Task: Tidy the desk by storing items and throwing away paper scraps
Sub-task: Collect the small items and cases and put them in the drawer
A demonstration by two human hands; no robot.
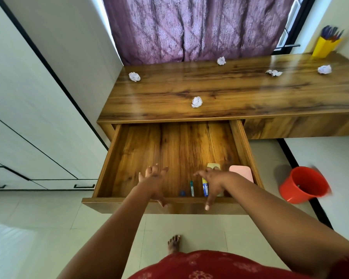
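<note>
Your left hand (153,184) and right hand (212,182) hover with fingers spread, holding nothing, over the open drawer (109,166), its stored items along the front edge. Storing looks done; next, shut it, then collect the paper scraps (196,102) scattered across the bench (230,91) for the red bucket (304,187).

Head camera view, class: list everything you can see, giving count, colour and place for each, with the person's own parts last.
crumpled paper balls: five, white, scattered on desk top
desk: one, brown wood, under curtain
drawer: one, wood, pulled open
pink case: one, drawer's right front
yellow-blue tube: one, drawer front
teal pen: one, drawer front
pen holder: one, yellow, desk's far right
bucket: one, red, floor right
curtain: one, purple, behind desk
left hand: open, over drawer front
right hand: open, over drawer front
</note>
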